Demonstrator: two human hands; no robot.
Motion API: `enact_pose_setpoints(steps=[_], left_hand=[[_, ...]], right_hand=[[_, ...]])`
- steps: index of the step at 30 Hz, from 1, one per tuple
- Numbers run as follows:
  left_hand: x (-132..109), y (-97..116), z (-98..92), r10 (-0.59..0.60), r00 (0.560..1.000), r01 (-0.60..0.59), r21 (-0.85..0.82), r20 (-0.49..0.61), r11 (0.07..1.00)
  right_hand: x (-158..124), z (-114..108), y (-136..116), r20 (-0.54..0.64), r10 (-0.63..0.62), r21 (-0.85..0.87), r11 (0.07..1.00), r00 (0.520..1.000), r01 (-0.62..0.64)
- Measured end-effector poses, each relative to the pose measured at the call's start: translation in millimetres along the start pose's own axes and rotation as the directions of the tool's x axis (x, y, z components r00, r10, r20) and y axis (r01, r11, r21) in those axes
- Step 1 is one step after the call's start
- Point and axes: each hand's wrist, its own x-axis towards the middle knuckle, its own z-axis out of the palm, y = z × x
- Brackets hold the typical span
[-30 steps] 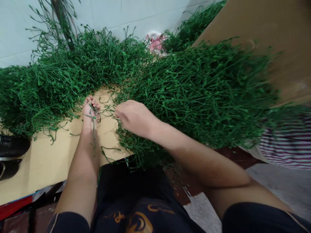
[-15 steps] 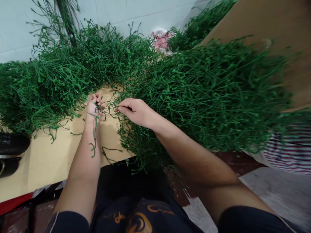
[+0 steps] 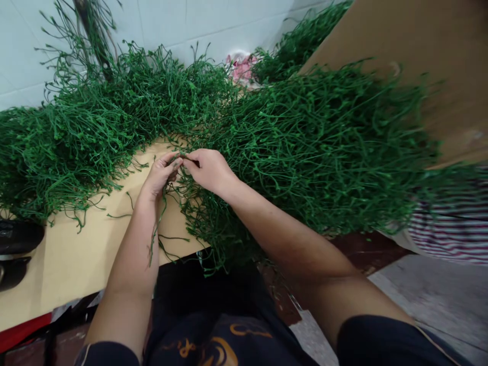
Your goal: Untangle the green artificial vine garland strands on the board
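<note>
My left hand (image 3: 163,175) and my right hand (image 3: 211,170) meet above the table, fingertips nearly touching. Each is closed in a pinch on thin green plastic-looking stems. A branched green stem (image 3: 155,236) hangs from the left hand down along the forearm. Right beside my right hand lies a large pile of green stems (image 3: 316,147) with small knobbed tips. Another heap of green stems (image 3: 80,137) spreads to the left and behind the hands. What exactly lies between the fingertips is partly hidden.
The pale table (image 3: 72,259) carries both heaps and a few loose stems (image 3: 173,239). Black objects (image 3: 19,236) stand at its left edge. A brown board (image 3: 404,46) leans at the right. Pink and white material (image 3: 241,67) sits by the tiled wall (image 3: 163,25). Striped cloth (image 3: 450,229) is at far right.
My left hand has turned from palm up to a pinch and moved right, up to my right hand's fingertips. The hands were apart before. The view has shifted slightly.
</note>
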Motion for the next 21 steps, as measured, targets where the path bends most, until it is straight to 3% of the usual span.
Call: enact_pose_setpoints(steps=[3,8,11,14,21], left_hand=[[2,0,-1.1,0.046,0.997,-0.048,-0.020,-0.062,0.999],[4,-2,-0.2,0.067,0.994,-0.062,0.059,-0.086,0.996],[5,-4,1.2,0.083,0.995,-0.074,0.159,-0.055,0.985],[6,-5,0.8,0.092,0.994,-0.077,0.230,-0.056,0.970],[9,-8,0.8,0.204,0.978,-0.205,0.312,0.036,0.928]], right_hand=[[-2,-5,2,0.018,0.014,-0.028,1.000,1.000,-0.014],[3,-22,2,-0.157,-0.082,-0.045,0.996,0.984,0.076],[15,-25,0,-0.014,-0.134,-0.052,0.990,0.991,0.133],[24,-22,2,0.114,-0.114,0.056,0.993,0.987,0.108],[33,-13,17,0.004,-0.066,0.243,0.968,0.998,0.063]])
